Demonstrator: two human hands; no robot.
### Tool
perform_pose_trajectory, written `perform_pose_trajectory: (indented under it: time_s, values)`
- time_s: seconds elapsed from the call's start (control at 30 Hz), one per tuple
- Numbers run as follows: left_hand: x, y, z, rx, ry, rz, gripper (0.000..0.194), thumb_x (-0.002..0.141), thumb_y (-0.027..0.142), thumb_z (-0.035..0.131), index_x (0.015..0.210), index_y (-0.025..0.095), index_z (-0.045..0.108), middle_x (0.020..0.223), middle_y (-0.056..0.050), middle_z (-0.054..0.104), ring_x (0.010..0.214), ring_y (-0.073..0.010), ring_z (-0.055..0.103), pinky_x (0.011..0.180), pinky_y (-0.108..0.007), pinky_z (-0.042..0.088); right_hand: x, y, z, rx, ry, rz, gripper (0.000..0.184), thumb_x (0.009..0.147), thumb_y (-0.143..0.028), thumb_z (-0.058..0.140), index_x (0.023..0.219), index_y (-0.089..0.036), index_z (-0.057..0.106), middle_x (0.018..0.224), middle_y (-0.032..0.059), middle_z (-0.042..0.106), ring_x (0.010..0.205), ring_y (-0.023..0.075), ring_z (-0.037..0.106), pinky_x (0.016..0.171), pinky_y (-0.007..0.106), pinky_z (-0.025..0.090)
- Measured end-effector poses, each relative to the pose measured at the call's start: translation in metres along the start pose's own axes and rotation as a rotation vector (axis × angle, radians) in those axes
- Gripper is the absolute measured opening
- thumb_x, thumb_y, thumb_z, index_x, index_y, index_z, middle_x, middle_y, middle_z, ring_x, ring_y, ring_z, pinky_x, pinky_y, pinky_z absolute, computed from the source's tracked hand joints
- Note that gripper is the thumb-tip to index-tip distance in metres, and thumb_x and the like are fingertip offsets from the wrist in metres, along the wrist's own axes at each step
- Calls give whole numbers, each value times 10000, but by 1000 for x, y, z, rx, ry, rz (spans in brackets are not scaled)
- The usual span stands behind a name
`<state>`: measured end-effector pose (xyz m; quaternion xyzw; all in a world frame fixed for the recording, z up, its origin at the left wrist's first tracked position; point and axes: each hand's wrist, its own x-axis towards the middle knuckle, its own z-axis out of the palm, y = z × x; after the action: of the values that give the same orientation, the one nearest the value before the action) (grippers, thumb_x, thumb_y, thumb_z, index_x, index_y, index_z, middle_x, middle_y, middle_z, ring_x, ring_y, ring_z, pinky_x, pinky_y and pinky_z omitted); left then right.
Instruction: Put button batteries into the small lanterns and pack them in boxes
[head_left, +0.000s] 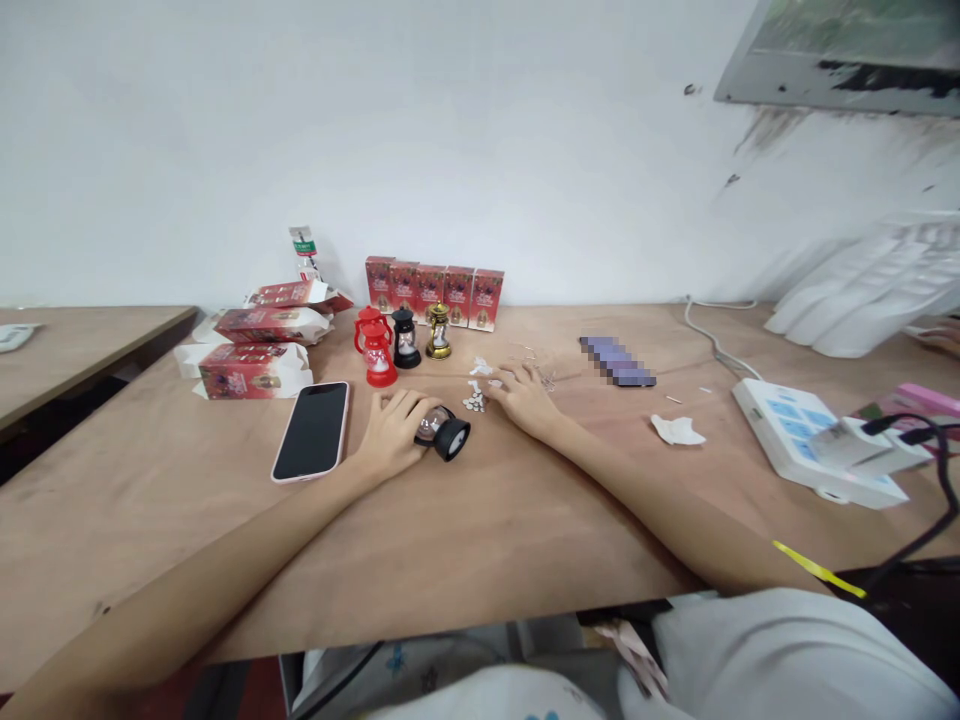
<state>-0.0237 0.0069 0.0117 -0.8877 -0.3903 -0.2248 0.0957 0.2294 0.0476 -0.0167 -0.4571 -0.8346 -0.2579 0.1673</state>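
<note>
Sideways, blk lantern (442,432), top under L fingers (407,407), base uncovered.

The left hand (396,432) hides part of the lantern (452,439). White bits (480,367) near the right hand (525,402) are too small to identify. The wall board (840,55) is cut off.
</note>
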Motion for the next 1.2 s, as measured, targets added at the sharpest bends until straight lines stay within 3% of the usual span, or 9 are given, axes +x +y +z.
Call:
perform_pose_trajectory:
  time_s: [0.13,0.33,0.5,0.87,1.07,1.2]
  values:
    - [0,1,-1,2,1,-5,431,672,137,516,1100,193,525,1074,-94,629,986,-261,547,764,-395,276,2,-5,-4,-119,61,-92,229,904,-129,471,1034,-182,652,1037,75,671,1082,249,482,984,481,286]
    - [0,1,-1,1,7,-4,423,681,147,524,1101,188,527,1069,-94,630,983,-261,548,756,-389,275,5,-9,-9,-214,-4,-164,259,906,-74,402,917,-110,659,870,105,667,910,223,530,899,414,345]
    - [0,1,0,2,9,0,434,677,138,523,1108,190,525,1069,-89,628,987,-259,546,763,-390,274,6,-10,-12,-221,-58,-156,271,902,-58,376,912,-91,645,855,130,661,873,226,539,812,371,371]
    - [0,1,-1,1,17,3,431,678,137,526,1104,202,526,1058,-86,633,975,-254,546,765,-386,280,6,-9,-11,-188,-121,-162,241,901,-59,389,964,-78,621,886,139,657,877,230,550,780,333,372]
    - [1,2,-2,-49,-1,-33,414,675,149,534,1086,200,531,1075,-89,634,1002,-261,550,796,-395,294,3,-7,-7,-158,-65,-114,219,899,-77,414,976,-98,618,912,132,652,868,229,551,771,321,385]
    - [2,0,-3,-176,9,-107,392,661,159,541,1050,198,526,1072,-76,641,1018,-253,558,831,-392,330,1,-5,-2,-101,21,-80,189,898,-105,431,882,-118,619,871,126,641,844,227,547,759,318,405]
